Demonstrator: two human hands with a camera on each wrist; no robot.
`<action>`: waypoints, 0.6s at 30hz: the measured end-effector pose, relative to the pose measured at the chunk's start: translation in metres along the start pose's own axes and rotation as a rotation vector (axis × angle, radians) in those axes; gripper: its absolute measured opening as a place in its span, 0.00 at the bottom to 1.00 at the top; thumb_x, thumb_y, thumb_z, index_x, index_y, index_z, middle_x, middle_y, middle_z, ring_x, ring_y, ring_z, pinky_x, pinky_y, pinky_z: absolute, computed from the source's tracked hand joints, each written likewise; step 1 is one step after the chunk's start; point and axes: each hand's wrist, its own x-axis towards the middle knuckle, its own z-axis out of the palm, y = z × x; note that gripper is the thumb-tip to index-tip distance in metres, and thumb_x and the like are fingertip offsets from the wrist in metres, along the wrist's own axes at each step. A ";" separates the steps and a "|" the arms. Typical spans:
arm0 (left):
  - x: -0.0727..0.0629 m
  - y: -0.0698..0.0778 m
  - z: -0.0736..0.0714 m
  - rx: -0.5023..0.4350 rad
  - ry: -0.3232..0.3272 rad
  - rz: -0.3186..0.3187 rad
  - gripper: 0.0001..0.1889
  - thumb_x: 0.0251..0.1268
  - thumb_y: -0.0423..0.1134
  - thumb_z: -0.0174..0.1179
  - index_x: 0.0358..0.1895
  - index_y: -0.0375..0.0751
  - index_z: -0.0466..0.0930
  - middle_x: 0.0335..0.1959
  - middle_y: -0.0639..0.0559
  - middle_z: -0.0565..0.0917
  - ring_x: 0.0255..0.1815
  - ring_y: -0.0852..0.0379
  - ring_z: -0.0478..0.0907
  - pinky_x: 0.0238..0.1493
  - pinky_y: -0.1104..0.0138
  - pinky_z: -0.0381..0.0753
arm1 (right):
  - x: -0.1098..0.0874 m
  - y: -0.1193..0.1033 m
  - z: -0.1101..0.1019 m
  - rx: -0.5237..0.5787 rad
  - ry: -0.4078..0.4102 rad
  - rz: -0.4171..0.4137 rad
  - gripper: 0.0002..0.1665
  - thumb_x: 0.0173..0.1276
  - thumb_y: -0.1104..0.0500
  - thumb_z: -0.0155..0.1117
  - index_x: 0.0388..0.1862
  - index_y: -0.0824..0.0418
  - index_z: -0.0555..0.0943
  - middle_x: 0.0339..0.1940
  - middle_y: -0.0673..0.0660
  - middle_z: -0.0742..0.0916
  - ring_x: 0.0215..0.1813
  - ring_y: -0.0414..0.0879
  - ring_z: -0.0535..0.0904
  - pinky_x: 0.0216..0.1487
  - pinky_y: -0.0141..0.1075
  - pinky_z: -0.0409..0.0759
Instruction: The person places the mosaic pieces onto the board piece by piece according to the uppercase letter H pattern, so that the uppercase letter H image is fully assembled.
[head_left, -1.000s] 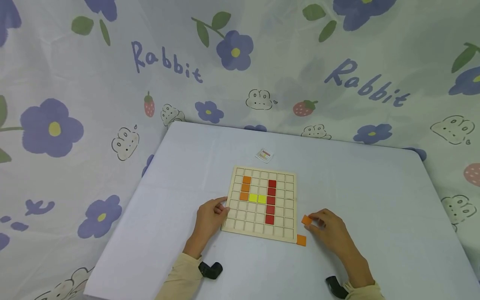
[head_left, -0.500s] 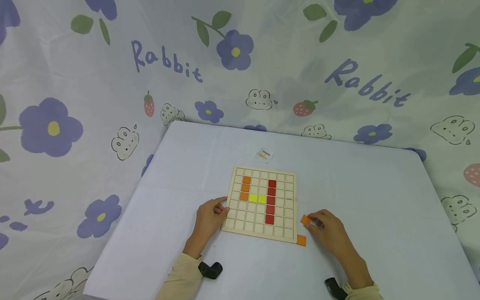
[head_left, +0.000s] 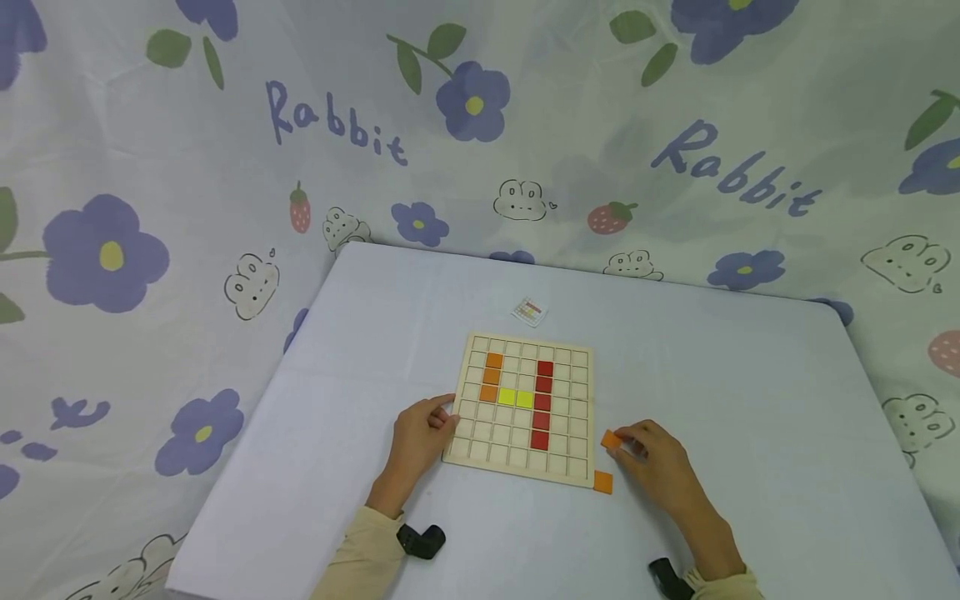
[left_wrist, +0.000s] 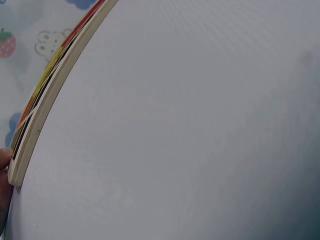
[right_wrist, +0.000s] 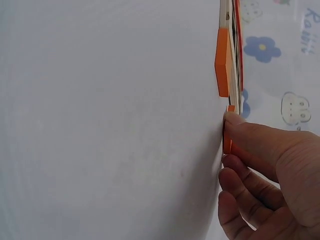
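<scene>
A square wooden grid board lies on the table, bearing an orange column at upper left, two yellow tiles and a red column. My left hand grips the board's left edge between thumb and fingers; in the left wrist view only fingertips show beside the board's corner. Right of the board, my right hand pinches an orange square tile between thumb and forefinger. A second orange tile lies against the board's lower right corner. In the right wrist view the pinched tile is partly hidden by the thumb.
A small card printed with a coloured grid pattern lies behind the board. The white table meets a patterned cloth backdrop at its far edge. Black wrist devices are worn at both sleeves.
My right hand has shifted very slightly left with the orange tile in its fingers. The left hand, board and other tiles stay as they were.
</scene>
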 end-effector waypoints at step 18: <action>-0.001 -0.002 0.000 -0.002 0.004 0.007 0.17 0.61 0.33 0.70 0.54 0.40 0.86 0.29 0.51 0.83 0.28 0.64 0.76 0.31 0.74 0.76 | 0.000 -0.001 0.003 -0.003 0.061 -0.071 0.17 0.60 0.58 0.77 0.48 0.58 0.87 0.42 0.50 0.85 0.41 0.41 0.78 0.39 0.32 0.80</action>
